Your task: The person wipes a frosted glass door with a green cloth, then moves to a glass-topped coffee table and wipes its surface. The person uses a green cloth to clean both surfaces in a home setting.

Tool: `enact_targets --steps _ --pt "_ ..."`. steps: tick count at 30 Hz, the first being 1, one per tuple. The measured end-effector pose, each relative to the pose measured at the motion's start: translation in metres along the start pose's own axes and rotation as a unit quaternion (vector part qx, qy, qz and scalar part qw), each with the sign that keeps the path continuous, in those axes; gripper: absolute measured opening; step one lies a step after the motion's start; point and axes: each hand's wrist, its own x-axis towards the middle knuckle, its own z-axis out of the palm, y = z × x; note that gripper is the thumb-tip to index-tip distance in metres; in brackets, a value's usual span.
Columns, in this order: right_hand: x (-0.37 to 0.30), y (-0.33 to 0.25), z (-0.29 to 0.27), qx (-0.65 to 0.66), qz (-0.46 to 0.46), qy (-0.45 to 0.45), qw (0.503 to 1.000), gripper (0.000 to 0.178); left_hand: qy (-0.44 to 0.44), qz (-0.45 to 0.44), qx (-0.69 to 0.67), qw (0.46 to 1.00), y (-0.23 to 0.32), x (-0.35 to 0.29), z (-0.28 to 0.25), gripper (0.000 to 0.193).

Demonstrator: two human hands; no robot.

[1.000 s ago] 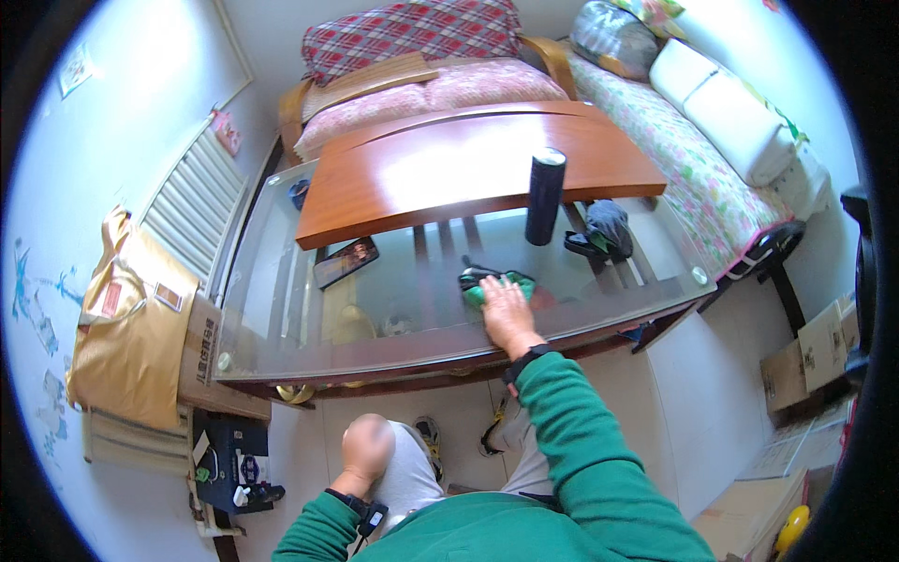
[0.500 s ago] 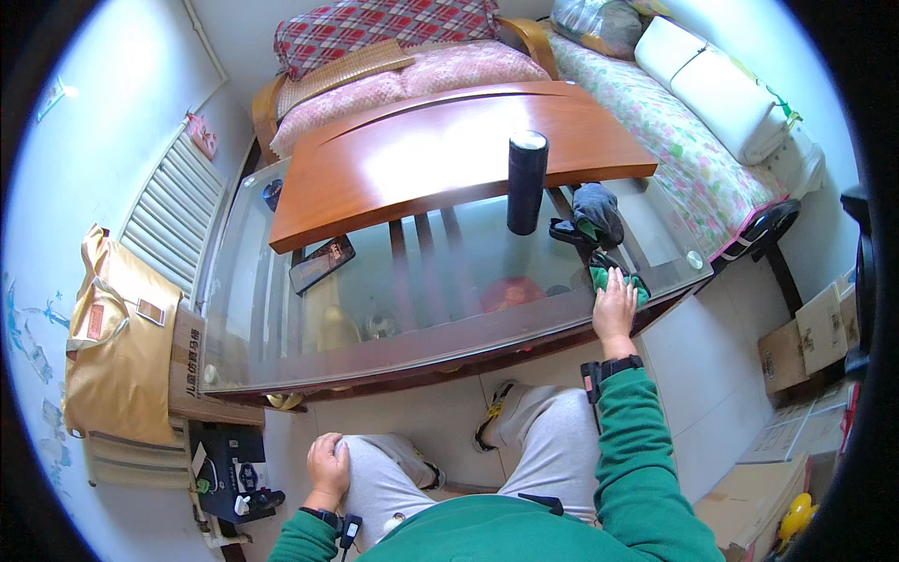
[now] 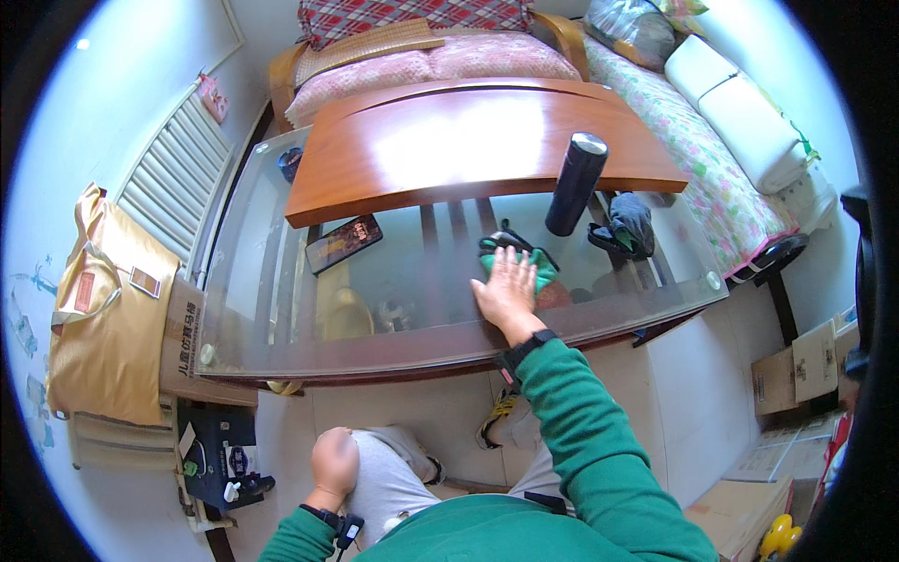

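My right hand lies palm down, fingers stretched and spread, over a green and black piece of cloth on the glass table. Part of the cloth is hidden beneath the hand, so its exact kind cannot be told. Behind it to the right stands a dark cylindrical flask with a silvery top. A dark grey-blue crumpled cloth with black parts lies beside the flask. My left hand rests on my left knee, its fingers smeared by blur.
A curved brown wooden board covers the far part of the table. At its front edge lies a phone. To the left, a tan bag hangs by the radiator. Cardboard boxes stand on the right.
My right hand and the green and black cloth have moved left, away from the grey-blue cloth, toward the table's middle. The whole view has shifted slightly. My left hand stays on the knee.
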Motion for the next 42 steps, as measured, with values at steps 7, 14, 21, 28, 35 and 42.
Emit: enact_targets --steps 7,14,21,28,35,42 --pt "-0.024 -0.119 0.031 -0.015 -0.218 -0.085 0.972 0.080 -0.009 -0.004 -0.007 1.000 0.002 0.004 -0.002 0.013" --pt "-0.085 -0.132 0.052 0.061 -0.454 -0.031 0.889 0.051 -0.028 0.000 0.009 1.000 -0.005 -0.001 -0.002 0.017" --pt "-0.100 -0.082 0.038 0.085 -0.496 -0.005 0.864 0.044 -0.028 0.000 0.026 0.999 -0.008 -0.007 0.004 0.020" --pt "-0.102 -0.002 0.011 0.056 -0.421 0.036 0.904 0.043 -0.021 0.006 0.033 0.999 -0.002 -0.008 0.010 0.020" --pt "-0.080 0.132 -0.019 0.019 -0.233 0.164 0.958 0.038 -0.024 0.008 0.027 0.999 -0.009 -0.007 0.023 0.020" --pt "-0.060 0.220 -0.038 0.012 0.039 0.237 0.971 0.046 0.003 0.010 0.025 1.000 0.008 -0.005 0.018 0.016"
